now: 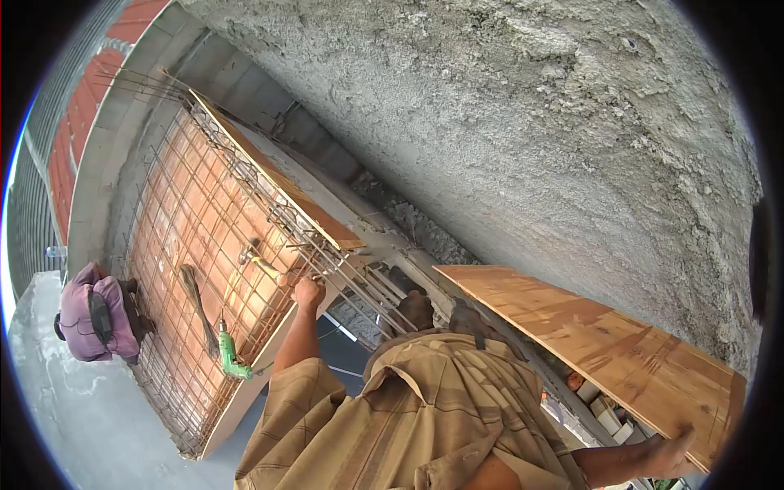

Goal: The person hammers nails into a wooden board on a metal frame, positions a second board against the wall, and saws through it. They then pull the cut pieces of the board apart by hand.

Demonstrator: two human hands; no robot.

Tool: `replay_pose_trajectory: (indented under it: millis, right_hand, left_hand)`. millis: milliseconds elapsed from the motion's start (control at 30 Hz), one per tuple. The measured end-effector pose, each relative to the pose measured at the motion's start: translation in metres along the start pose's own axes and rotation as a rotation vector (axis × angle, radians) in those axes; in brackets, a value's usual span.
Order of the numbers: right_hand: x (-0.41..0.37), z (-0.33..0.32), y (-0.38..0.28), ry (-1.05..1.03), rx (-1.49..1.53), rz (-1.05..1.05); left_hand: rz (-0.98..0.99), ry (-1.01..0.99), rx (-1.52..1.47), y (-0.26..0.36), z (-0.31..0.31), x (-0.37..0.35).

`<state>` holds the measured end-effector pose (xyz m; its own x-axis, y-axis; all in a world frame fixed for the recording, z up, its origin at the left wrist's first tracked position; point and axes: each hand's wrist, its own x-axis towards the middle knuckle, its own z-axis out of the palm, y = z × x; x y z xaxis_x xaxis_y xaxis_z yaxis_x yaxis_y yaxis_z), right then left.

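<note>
Finding: none of your own clothing or limbs can be identified in the head view. Your left hand and right hand fall outside it. The tan plaid short-sleeved shirt (425, 416) with the open collar is worn by another person, whose head (417, 310) shows from behind, ahead of you.

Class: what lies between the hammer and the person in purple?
A brush on the steel mesh, shown in the head view.
</note>
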<state>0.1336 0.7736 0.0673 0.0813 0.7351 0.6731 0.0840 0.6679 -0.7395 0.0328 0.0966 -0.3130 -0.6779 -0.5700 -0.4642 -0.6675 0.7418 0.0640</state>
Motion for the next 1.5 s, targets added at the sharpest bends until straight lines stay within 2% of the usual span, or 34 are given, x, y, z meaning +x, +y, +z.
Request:
replay_pose_trajectory:
  millis: [133,233,267,300,333,367,400,433,467,500,533,567,633,733,833,867,933,967,1033,1100,1200,1300,1367,1433,1500]
  right_hand:
    - [-0.034,0.022,-0.008,-0.012,0.227,-0.071]
    - [-0.066,0.042,-0.016,0.012,0.239,-0.002]
    - [-0.074,0.044,-0.014,-0.014,0.242,0.011]
    - [-0.083,0.048,-0.015,0.003,0.267,-0.003]
    - [-0.092,0.057,-0.021,0.011,0.293,-0.019]
    - [-0.098,0.064,-0.026,0.014,0.327,-0.037]
    - [-0.101,0.066,-0.027,0.017,0.339,-0.031]
    - [-0.104,0.067,-0.028,0.026,0.352,-0.024]
    - [-0.108,0.067,-0.030,0.041,0.365,-0.018]
    - [-0.111,0.062,-0.033,0.020,0.323,0.008]
    - [-0.114,0.054,-0.038,0.004,0.273,0.028]
    - [-0.117,0.046,-0.042,-0.016,0.222,0.043]
    - [-0.133,0.032,-0.050,-0.140,-0.060,-0.202]
    - [-0.127,-0.009,-0.025,-0.428,-0.271,-0.608]
    - [-0.106,-0.037,-0.015,-0.488,-0.576,-0.965]
    - [-0.102,-0.051,-0.001,-0.507,-0.596,-0.946]
    - [-0.103,-0.083,0.027,-0.445,-0.300,-0.522]
    - [-0.106,-0.099,0.044,-0.348,0.013,-0.125]
    - [-0.104,-0.102,0.045,-0.324,0.508,0.403]
    - [-0.087,-0.096,0.018,-0.486,0.886,0.654]
    - [-0.053,-0.121,0.082,-0.378,0.430,1.153]
    - [-0.075,-0.073,0.094,-0.713,0.371,1.358]
    - [-0.107,-0.030,0.088,-0.813,0.238,1.535]
    - [-0.134,-0.010,0.103,-0.956,0.230,1.595]
    - [-0.157,0.002,0.116,-1.051,0.235,1.619]
  left_hand:
    - [0.048,-0.011,-0.078,-0.011,0.005,0.009]
    - [-0.083,0.547,-0.148,0.041,-0.021,-0.032]
    - [0.017,0.704,-0.195,0.073,-0.031,-0.060]
    - [0.286,0.671,-0.316,0.083,-0.022,-0.069]
    - [0.300,0.155,-0.791,0.118,-0.028,-0.097]
    - [0.178,-0.364,-0.972,0.155,-0.033,-0.129]
    - [0.051,-0.773,-0.979,0.190,-0.037,-0.159]
    - [-0.024,-1.172,-1.014,0.210,0.004,-0.163]
    - [-0.075,-1.456,-1.026,0.234,0.023,-0.175]
    - [-0.172,-1.647,-1.134,0.256,0.039,-0.181]
    - [-0.210,-1.719,-1.290,0.276,0.058,-0.184]
    - [-0.289,-1.610,-1.504,0.295,0.062,-0.195]
    - [-0.384,-1.424,-1.651,0.311,0.107,-0.213]
    - [-0.531,-1.373,-1.650,0.307,0.114,-0.226]
    - [-0.471,-1.355,-1.673,0.296,0.090,-0.224]
    - [-0.426,-1.326,-1.672,0.295,0.076,-0.222]
    - [-0.335,-1.269,-1.701,0.290,0.065,-0.209]
    - [-0.281,-1.236,-1.719,0.289,0.058,-0.200]
    - [-0.211,-1.171,-1.732,0.277,0.050,-0.174]
    - [-0.148,-1.069,-1.733,0.264,0.039,-0.145]
    - [-0.099,-0.992,-1.728,0.239,0.008,-0.109]
    - [0.039,-0.892,-1.748,0.208,-0.005,-0.072]
    - [0.070,-0.827,-1.716,0.193,-0.019,-0.047]
    - [0.128,-0.798,-1.697,0.176,-0.027,-0.020]
    - [0.107,-0.721,-1.713,0.167,-0.038,-0.009]
